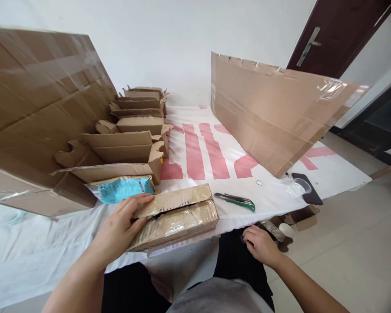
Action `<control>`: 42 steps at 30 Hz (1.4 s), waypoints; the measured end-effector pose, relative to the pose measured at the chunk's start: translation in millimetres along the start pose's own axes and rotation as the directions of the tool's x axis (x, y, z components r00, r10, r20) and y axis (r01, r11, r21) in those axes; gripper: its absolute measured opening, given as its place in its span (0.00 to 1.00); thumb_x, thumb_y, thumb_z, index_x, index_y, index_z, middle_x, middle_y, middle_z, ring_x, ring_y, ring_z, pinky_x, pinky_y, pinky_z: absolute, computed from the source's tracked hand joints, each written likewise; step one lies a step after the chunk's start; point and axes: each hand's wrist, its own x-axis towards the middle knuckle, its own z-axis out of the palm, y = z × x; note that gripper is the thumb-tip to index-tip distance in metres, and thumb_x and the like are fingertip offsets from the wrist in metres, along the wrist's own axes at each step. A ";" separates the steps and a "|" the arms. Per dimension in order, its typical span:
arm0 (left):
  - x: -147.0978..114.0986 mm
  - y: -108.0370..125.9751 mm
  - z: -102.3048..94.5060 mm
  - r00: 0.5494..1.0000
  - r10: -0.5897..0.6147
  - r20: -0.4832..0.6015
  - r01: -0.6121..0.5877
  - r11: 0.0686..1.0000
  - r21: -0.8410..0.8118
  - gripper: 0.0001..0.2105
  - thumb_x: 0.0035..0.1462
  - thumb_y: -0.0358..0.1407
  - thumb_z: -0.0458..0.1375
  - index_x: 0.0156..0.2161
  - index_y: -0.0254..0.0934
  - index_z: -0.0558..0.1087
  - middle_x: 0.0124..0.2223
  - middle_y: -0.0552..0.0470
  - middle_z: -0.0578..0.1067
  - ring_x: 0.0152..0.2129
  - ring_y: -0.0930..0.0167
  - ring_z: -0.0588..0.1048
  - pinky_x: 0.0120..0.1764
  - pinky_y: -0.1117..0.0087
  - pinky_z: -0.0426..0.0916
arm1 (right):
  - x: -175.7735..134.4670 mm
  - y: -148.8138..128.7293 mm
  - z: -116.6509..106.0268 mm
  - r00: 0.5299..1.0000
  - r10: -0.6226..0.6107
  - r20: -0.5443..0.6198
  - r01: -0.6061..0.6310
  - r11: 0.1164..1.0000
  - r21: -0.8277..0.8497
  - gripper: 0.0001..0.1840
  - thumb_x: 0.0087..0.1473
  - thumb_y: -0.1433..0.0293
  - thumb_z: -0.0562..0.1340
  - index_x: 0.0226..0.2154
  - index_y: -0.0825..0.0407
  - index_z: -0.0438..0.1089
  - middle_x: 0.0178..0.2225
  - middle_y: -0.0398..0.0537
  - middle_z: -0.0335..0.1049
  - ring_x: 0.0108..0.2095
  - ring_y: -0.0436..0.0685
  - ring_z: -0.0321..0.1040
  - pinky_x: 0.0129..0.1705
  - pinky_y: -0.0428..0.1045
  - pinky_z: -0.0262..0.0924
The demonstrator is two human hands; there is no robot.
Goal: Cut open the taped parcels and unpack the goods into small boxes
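A taped cardboard box (pixel 179 217) lies at the table's front edge, with a dark gap along its long top seam. My left hand (pixel 125 221) grips its left end, fingers over the top flap and thumb by the seam. Just behind that hand is a blue packet (pixel 122 189). My right hand (pixel 259 243) is below the table edge by my right thigh, its fingers curled; whatever they may hold is hidden. A green utility knife (pixel 236 201) lies to the right of the box, its blade pointing left, touched by neither hand.
Several open cardboard boxes (pixel 124 148) stand in a row at left, beside a tall cardboard panel (pixel 42 100). Another panel (pixel 263 108) stands at right. A clear plastic cup (pixel 296 188) and a dark flat object (pixel 313 195) sit at the table's right; boxes (pixel 304 216) are on the floor.
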 end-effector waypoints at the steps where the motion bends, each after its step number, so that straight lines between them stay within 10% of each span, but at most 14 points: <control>1: -0.1 -0.7 0.4 1.000 0.000 0.003 0.000 1.000 0.003 0.18 0.61 0.44 0.49 0.53 0.40 0.68 0.52 0.44 0.73 0.51 0.59 0.70 0.53 0.53 0.67 | 0.7 -0.4 -0.2 1.000 -0.007 0.006 0.007 1.000 0.006 0.12 0.48 0.82 0.56 0.26 0.50 0.69 0.32 0.47 0.73 0.34 0.56 0.68 0.38 0.49 0.63; 14: 0.5 3.4 -1.0 1.000 -0.001 -0.013 0.001 1.000 0.018 0.18 0.61 0.44 0.49 0.52 0.39 0.69 0.52 0.44 0.74 0.51 0.58 0.71 0.53 0.53 0.66 | 15.9 -11.9 -28.2 0.966 0.003 -0.257 0.015 0.998 0.065 0.11 0.57 0.79 0.53 0.32 0.50 0.67 0.37 0.49 0.76 0.39 0.55 0.74 0.41 0.50 0.68; 42: -0.2 5.0 -0.8 1.000 -0.008 -0.024 0.007 1.000 -0.026 0.18 0.59 0.45 0.51 0.51 0.41 0.70 0.50 0.46 0.75 0.51 0.57 0.72 0.52 0.54 0.68 | 20.0 -7.4 1.1 0.945 -0.044 -0.323 0.007 0.993 -0.115 0.14 0.63 0.74 0.53 0.42 0.49 0.74 0.39 0.51 0.76 0.36 0.55 0.77 0.39 0.50 0.73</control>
